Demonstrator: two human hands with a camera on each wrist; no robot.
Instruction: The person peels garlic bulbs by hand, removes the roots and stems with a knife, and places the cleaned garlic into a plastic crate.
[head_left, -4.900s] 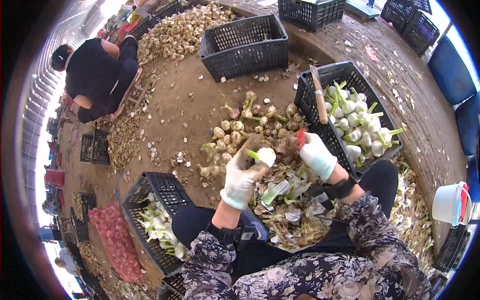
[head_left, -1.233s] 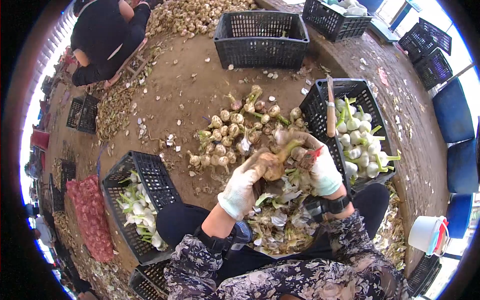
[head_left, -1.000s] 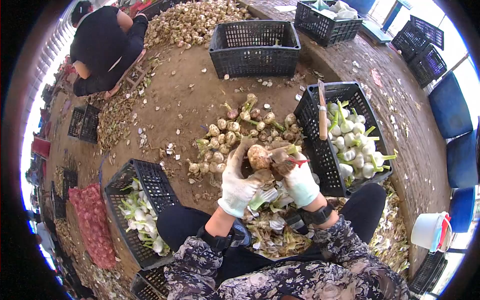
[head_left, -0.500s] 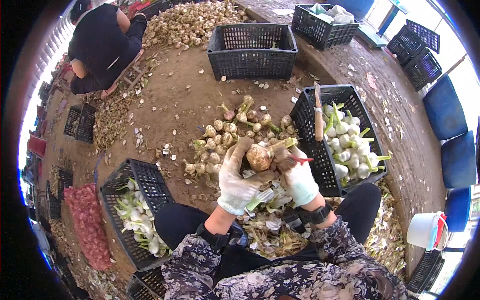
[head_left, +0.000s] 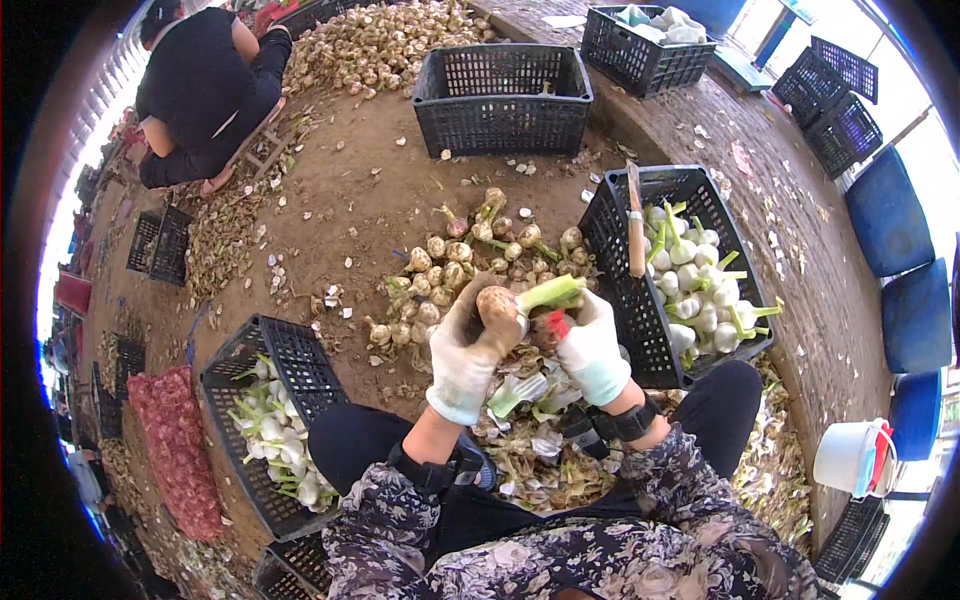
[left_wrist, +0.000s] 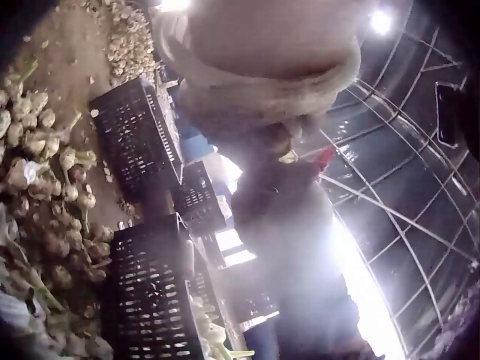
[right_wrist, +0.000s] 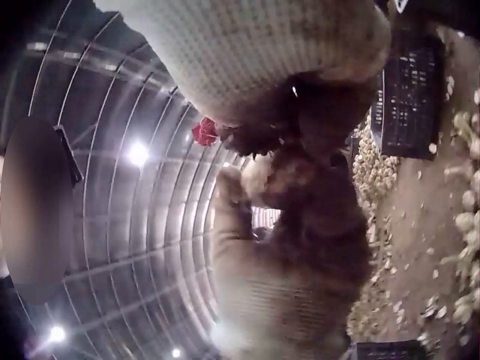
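Observation:
A garlic bulb (head_left: 497,305) with a thick green stalk (head_left: 550,292) is gripped by my gloved left hand (head_left: 462,368), thumb and fingers around it. Brown skin covers its outer side, while paler flesh shows by the stalk. My gloved right hand (head_left: 592,352) has its fingers curled at the stalk side, and a red wrap (head_left: 557,323) sits on one finger. Both gloves are stained dark at the fingers. The right wrist view shows both hands close together around the bulb (right_wrist: 274,180), in shadow. In the left wrist view, the glove (left_wrist: 262,94) hides most of it.
Unpeeled garlic (head_left: 430,290) lies ahead on the dirt floor. A crate of cleaned garlic (head_left: 700,285) stands right, a wooden-handled knife (head_left: 636,225) on its rim. Another garlic crate (head_left: 300,370) stands left. Peelings (head_left: 545,450) lie between the knees. A person (head_left: 205,95) crouches far left.
The bulb has turned in my left hand, its stalk now pointing right and showing bright green. Brown outer skin has come off around the stalk. The peeled bulb held earliest is out of the hand.

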